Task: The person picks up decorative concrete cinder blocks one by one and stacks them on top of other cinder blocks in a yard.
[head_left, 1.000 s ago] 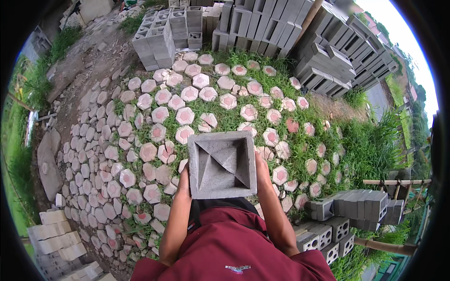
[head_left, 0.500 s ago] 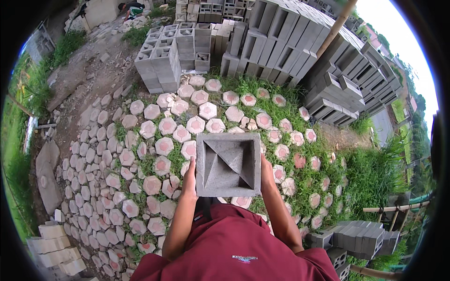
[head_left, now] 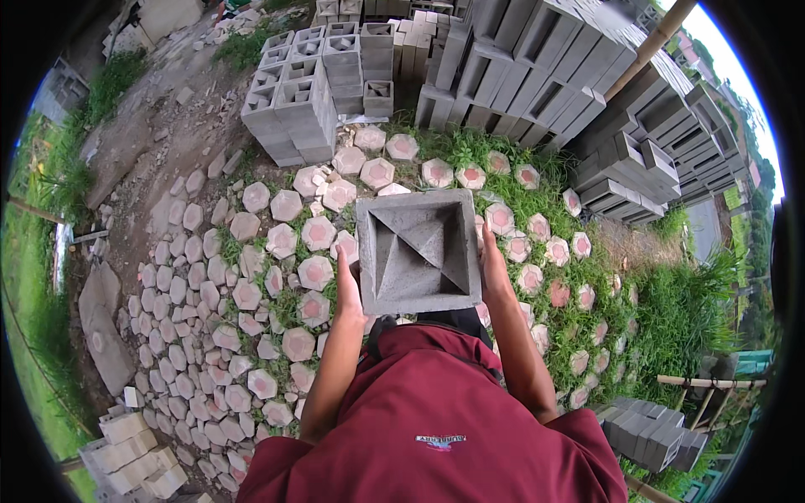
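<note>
A square grey concrete decorative block (head_left: 417,256) is held in front of my body, its recessed face with a diagonal rib and triangular facets turned up toward me. Along its left side my left hand (head_left: 349,283) is pressed, thumb pointing forward. My right hand (head_left: 493,261) grips the opposite side in the same way. Most of the fingers are hidden beneath or behind the block. Both forearms reach forward past my dark red shirt (head_left: 436,394).
Hexagonal pavers (head_left: 314,272) with grass between them cover the ground. Hollow blocks (head_left: 293,105) like mine stand stacked ahead on the left. Taller grey block stacks (head_left: 537,67) rise to the right, beside a leaning bamboo pole (head_left: 650,50). Pale blocks (head_left: 134,453) are piled near left.
The block and both hands have moved farther out, higher in the picture and slightly right. The surroundings have shifted a little rightward in view. My grip on the block stays the same.
</note>
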A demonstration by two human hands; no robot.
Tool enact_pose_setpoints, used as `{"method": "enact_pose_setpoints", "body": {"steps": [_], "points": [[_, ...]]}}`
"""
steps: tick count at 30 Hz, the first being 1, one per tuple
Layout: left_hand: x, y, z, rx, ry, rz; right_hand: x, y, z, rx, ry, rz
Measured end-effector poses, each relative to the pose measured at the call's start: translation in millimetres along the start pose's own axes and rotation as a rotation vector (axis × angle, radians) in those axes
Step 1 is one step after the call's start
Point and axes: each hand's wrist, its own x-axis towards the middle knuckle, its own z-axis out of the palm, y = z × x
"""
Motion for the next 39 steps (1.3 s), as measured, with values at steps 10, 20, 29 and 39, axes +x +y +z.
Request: {"method": "enact_pose_setpoints", "body": {"steps": [10, 20, 29, 39], "points": [[238.8, 66.3, 23.0, 0.006, 0.087, 0.082, 242.1, -92.0, 25.9, -0.252, -0.04, -0.012], [398.9, 172.6, 127.6, -0.039, 0.184, 0.123, 427.6, -225.2, 57.3, -0.386, -0.213, 0.102], [565.5, 268.4, 147.1, 0.024, 0.222, 0.063, 591.0, -283.3, 90.1, -0.706, -0.341, 0.161], [752.9, 383.1, 157.6, 0.189, 0.238, -0.072, 743.0, -311.5, 139.8, -0.58, -0.119, 0.316]]}}
